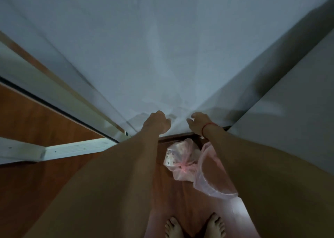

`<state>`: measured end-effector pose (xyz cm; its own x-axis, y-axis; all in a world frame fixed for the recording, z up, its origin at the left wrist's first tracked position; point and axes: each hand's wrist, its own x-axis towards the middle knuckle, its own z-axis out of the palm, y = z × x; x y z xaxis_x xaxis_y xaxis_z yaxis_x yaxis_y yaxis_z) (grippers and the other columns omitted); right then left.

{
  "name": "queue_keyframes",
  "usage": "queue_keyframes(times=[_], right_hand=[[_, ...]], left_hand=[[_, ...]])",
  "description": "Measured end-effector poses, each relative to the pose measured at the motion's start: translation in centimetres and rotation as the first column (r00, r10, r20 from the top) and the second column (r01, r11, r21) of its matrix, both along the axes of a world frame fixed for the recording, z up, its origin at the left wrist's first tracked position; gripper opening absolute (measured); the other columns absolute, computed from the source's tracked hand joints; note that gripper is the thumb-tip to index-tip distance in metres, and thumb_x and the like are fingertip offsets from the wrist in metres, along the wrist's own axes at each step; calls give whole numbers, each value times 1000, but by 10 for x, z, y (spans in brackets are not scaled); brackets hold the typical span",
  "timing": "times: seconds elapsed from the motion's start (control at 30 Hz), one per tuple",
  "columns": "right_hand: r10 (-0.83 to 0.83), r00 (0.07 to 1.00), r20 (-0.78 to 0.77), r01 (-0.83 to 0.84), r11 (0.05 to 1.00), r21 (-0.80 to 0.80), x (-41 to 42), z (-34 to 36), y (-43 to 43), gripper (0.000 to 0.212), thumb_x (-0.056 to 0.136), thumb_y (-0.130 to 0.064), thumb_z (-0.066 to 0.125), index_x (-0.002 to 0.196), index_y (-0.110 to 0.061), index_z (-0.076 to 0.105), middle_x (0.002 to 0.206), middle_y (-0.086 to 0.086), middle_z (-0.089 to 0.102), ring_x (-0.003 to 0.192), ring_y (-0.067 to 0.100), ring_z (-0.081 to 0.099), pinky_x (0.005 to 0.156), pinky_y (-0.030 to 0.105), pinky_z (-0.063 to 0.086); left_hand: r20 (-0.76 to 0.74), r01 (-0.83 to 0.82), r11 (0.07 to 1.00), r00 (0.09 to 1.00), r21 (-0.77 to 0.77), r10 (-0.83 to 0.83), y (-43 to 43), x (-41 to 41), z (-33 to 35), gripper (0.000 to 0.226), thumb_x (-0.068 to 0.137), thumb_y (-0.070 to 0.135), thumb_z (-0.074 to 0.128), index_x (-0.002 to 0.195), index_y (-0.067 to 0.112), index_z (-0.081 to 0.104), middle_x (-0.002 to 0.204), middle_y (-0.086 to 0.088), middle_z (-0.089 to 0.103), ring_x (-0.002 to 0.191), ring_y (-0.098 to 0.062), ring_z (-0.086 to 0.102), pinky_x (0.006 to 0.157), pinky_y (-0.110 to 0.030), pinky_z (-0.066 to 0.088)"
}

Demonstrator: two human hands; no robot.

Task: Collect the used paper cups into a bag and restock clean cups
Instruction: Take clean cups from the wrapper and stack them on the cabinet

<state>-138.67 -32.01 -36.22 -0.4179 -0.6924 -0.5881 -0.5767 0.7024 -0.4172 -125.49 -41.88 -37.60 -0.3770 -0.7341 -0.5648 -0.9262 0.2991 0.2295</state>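
A pink see-through plastic bag point(178, 167), knotted at its neck, lies on the brown wooden floor between my forearms. Patterned white paper cups point(172, 151) show through it. Above the bag, my left hand point(157, 123) is closed in a fist on the lower edge of a white cloth point(162, 66) that hangs in front of me. My right hand point(198, 123), with a red string at the wrist, curls its fingers on the same cloth just to the right. The cloth wrinkles where both hands pinch it. No clean cups are in view.
More loose pink plastic point(213, 180) lies right of the bag. My bare feet point(195, 227) stand on the floor below it. A white frame and rail point(72, 149) run along the left. A grey surface point(289, 120) rises on the right.
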Motion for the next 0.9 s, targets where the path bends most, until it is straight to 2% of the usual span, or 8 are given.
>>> queue_keyframes(times=[0.23,0.4,0.53,0.7,0.9], right_hand=[[19,1000,-25,-20,998,-65,10,150,10,48,100,-31,42,137,-2,45,146,16,43,135,30,42,110,33,34],[43,998,-40,-47,994,-94,17,252,35,47,101,-29,39,140,-3,41,147,16,40,135,30,42,110,36,34],[56,991,-119,-74,985,-157,14,338,60,44,100,-23,38,139,-2,41,147,17,40,135,31,41,110,34,33],[-70,976,-205,9,958,-287,-13,428,95,41,98,-22,42,135,-4,48,144,17,44,133,32,44,109,33,36],[-225,938,-264,112,916,-385,-51,486,157,41,98,-24,43,133,-3,50,144,17,46,134,32,43,112,34,35]], left_hand=[[21,68,995,998,-77,-66,20,-11,166,56,98,45,37,134,5,50,143,-12,46,128,-31,48,104,-39,43],[-4,73,987,997,-144,-74,49,-9,273,52,98,41,41,137,7,45,142,-12,45,128,-30,47,102,-39,42],[-23,63,971,997,-232,-70,71,-8,365,51,98,36,46,141,10,40,145,-12,42,131,-30,46,104,-39,40],[-102,107,931,983,-348,-151,91,-27,457,51,97,38,44,139,9,44,144,-11,43,130,-30,47,103,-39,41],[-205,151,907,947,-393,-247,141,-78,514,51,96,37,47,138,8,45,142,-13,46,128,-31,49,103,-38,42]])
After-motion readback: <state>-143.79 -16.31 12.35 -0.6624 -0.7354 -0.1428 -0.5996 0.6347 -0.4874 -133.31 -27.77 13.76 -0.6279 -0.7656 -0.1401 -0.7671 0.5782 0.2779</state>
